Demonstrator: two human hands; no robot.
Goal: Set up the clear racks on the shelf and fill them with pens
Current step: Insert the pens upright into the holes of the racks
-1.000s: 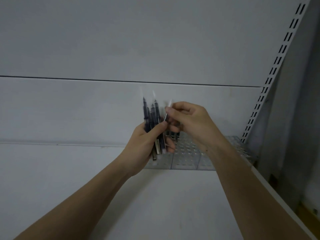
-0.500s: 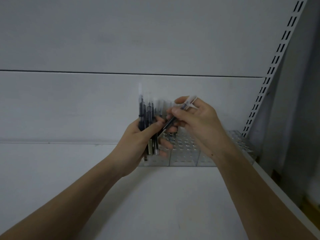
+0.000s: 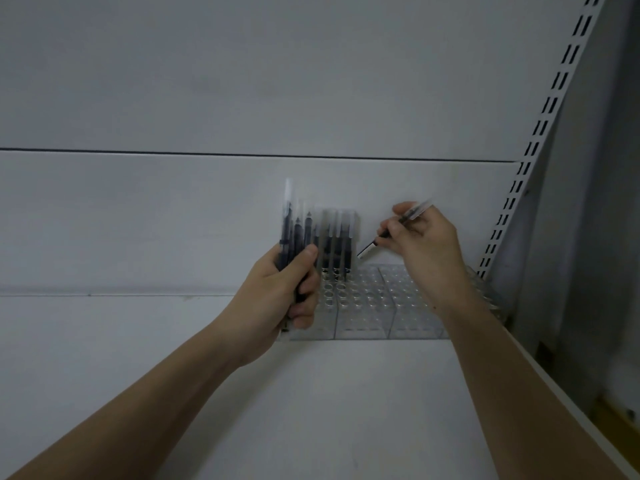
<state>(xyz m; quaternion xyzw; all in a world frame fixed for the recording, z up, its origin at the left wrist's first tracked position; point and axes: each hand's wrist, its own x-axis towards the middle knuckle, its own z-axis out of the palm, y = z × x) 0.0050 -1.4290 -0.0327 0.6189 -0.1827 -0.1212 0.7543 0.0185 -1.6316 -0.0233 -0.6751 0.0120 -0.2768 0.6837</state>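
At centre frame the left hand (image 3: 284, 292) grips a bundle of pens (image 3: 294, 233) upright, fingers curled round their lower ends. Right of centre, the right hand (image 3: 420, 244) pinches a single pen (image 3: 394, 230) slantwise, its tip low and leftward above the clear racks (image 3: 377, 299) on the white shelf (image 3: 311, 410). A few pens (image 3: 337, 247) stand in the leftmost rack's back holes.
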